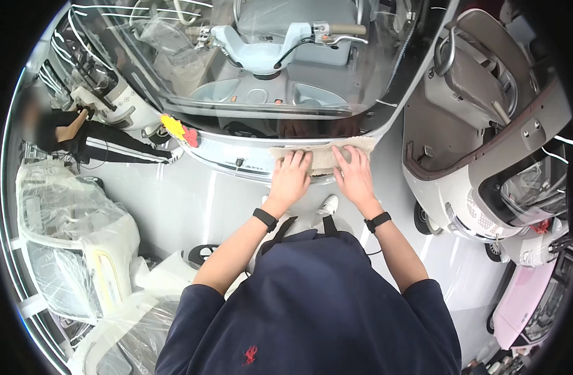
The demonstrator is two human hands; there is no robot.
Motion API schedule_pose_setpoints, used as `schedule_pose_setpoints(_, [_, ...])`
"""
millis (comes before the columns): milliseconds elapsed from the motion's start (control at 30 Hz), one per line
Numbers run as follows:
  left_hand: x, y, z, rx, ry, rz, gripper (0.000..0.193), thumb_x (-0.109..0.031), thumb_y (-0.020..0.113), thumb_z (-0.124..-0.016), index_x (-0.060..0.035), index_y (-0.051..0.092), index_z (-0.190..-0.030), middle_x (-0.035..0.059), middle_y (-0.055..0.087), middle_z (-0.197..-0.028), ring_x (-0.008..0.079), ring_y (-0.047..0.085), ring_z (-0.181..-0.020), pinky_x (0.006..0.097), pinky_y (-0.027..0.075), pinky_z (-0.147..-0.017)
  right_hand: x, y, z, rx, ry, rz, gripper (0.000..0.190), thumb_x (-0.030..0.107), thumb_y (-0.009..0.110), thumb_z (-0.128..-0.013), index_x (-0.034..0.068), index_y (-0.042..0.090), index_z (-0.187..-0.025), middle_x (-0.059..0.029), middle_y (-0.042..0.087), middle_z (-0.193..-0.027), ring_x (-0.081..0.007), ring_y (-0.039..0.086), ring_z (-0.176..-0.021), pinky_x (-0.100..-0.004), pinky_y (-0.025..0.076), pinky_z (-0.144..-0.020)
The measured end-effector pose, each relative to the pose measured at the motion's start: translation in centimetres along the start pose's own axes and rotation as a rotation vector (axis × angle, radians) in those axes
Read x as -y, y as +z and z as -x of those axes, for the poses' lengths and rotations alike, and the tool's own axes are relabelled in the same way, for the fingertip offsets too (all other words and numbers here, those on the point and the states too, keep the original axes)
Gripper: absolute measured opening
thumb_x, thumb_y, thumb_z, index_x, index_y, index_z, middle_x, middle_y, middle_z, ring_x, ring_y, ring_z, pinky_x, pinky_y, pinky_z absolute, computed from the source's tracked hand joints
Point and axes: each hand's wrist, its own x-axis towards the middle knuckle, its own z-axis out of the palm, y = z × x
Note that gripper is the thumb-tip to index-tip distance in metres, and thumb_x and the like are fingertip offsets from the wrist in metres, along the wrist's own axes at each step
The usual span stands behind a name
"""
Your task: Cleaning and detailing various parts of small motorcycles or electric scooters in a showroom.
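A beige cloth (321, 157) lies spread over the right part of the pale front panel (216, 152) of a small vehicle, just below its windshield. My left hand (291, 177) rests on the cloth's left part, fingertips pressing it to the panel. On the right part, my right hand (355, 174) lies with its fingers spread over the fabric. Neither hand curls around the cloth, and the panel beneath it is hidden. Left of the cloth, a small black fitting (239, 161) sits on the panel. Yellow and red tags (179, 130) stick out at the panel's left end.
Behind the windshield (267, 105) is a light-blue handlebar (265, 47). A grey-brown and white vehicle (448, 187) stands at right, a pink one (525, 300) beyond it. Plastic-wrapped vehicles (75, 234) fill the left. A person (89, 136) in dark clothes is at far left.
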Motion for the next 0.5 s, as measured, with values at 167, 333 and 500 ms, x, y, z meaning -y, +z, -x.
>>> schedule_pose_setpoints(167, [3.9, -1.3, 1.8, -0.03, -0.024, -0.146, 0.056, -0.021, 0.071, -0.084, -0.0075, 0.06, -0.138, 0.0161, 0.057, -0.131, 0.0337, 0.054, -0.125, 0.0504, 0.039, -0.115, 5.1, 3.5, -0.8, 0.064, -0.011, 0.03, 0.074, 0.023, 0.077, -0.085, 0.016, 0.049, -0.153, -0.0142, 0.05, -0.14, -0.0367, 0.046, -0.13, -0.0504, 0.039, -0.11])
schedule_pose_setpoints(333, [8.3, -2.8, 4.0, -0.057, -0.13, -0.254, 0.055, -0.035, 0.063, -0.091, -0.0015, 0.061, -0.136, 0.0194, 0.058, -0.133, 0.0373, 0.048, -0.136, 0.0548, 0.03, -0.12, 11.4, 6.0, -2.4, 0.102, -0.026, 0.0, 0.078, 0.025, 0.078, -0.084, 0.011, 0.047, -0.154, -0.0148, 0.049, -0.143, -0.0364, 0.045, -0.131, -0.05, 0.039, -0.111])
schedule_pose_setpoints(500, [14.5, -3.8, 5.9, -0.133, -0.216, -0.23, 0.058, -0.035, 0.061, -0.094, 0.0026, 0.058, -0.137, 0.0222, 0.058, -0.134, 0.0386, 0.048, -0.135, 0.0522, 0.034, -0.118, 17.4, 9.7, -6.1, 0.174, -0.122, -0.072, 0.078, 0.026, 0.079, -0.084, 0.007, 0.047, -0.153, -0.0162, 0.05, -0.143, -0.035, 0.046, -0.131, -0.0494, 0.039, -0.11])
